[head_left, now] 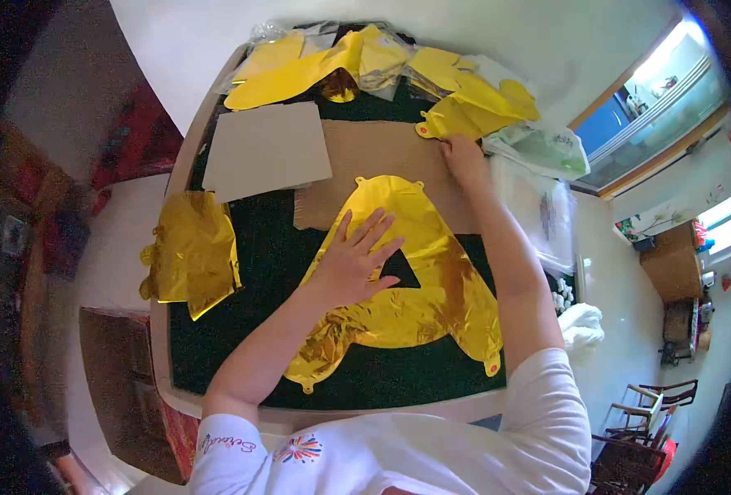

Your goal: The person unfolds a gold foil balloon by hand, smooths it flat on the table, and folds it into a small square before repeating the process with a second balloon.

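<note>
A flat gold foil balloon shaped like a letter A point(452, 301) lies on the dark green table surface point(258, 338), its top edge over brown cardboard point(398, 153). My left hand point(353, 260) rests on its left side with fingers spread. Farther up and to the right, my right hand point(464, 161) is at the lower edge of another yellow foil piece point(485, 111), its fingers bent together. Whether those fingertips grip the foil is hard to make out.
A grey board point(270, 148) lies at the upper left, with folded gold foil point(192, 256) below it at the table's left edge. More yellow foil point(291, 78) and plastic bags line the far edge. Clear plastic sleeves point(534, 206) and white material point(580, 326) are at the right.
</note>
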The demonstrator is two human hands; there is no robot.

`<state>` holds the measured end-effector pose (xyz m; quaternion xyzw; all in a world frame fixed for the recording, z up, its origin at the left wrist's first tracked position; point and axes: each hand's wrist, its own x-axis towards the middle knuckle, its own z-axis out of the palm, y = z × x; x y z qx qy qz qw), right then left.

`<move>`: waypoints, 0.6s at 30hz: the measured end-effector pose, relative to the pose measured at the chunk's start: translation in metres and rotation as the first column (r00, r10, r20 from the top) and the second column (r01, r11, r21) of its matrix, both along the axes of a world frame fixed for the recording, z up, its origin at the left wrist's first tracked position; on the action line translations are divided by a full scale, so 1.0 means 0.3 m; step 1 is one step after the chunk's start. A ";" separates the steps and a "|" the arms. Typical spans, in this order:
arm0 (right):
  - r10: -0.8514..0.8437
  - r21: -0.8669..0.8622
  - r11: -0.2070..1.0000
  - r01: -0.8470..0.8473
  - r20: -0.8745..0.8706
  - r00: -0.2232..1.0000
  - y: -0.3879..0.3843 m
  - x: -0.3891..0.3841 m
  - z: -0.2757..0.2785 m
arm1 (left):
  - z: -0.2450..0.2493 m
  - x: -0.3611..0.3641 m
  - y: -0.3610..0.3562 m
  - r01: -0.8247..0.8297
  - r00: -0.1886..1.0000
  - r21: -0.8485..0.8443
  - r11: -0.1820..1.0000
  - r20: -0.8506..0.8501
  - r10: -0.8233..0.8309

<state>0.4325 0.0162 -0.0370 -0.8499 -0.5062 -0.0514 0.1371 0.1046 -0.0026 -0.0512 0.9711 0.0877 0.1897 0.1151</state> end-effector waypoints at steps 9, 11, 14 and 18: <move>-0.120 0.546 0.835 0.067 0.062 0.991 0.037 0.126 0.123 | -0.015 -0.001 0.039 -0.124 0.968 -0.021 0.992 0.219 0.126; -0.062 0.522 0.840 -0.147 0.361 0.930 0.037 0.377 0.092 | -0.031 0.006 0.044 -0.144 0.958 -0.013 0.989 0.247 0.143; -0.290 0.348 0.906 0.242 0.093 0.952 0.005 0.415 0.291 | 0.010 0.050 0.051 -0.176 0.963 0.009 0.984 0.209 0.171; -0.165 0.427 0.877 0.219 -0.160 0.973 0.030 0.571 0.334 | 0.129 0.251 0.123 -0.148 0.979 -0.029 0.989 0.137 0.150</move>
